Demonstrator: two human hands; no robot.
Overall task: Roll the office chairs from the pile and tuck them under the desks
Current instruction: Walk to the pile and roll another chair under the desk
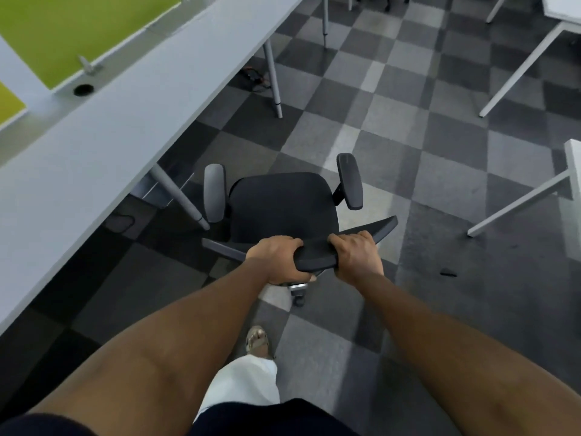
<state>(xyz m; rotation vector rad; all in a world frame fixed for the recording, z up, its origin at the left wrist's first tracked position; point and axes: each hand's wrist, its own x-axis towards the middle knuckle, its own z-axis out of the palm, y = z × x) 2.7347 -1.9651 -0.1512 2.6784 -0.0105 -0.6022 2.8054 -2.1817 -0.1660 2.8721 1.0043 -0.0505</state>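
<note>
Office chair (283, 199) stands on the carpet just beside the long desk (110, 127), not yet tucked under, and the left hand (273, 256) and right hand (356, 256) both grip its back, so pushing it in is left.

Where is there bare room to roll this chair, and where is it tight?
Free: the checkered aisle between the long desk and the white desks on the right; also the bay under the long desk between its two legs, though cables lie by the far leg. Tight: the chair has its desk-side armrest close to the near leg.
</note>
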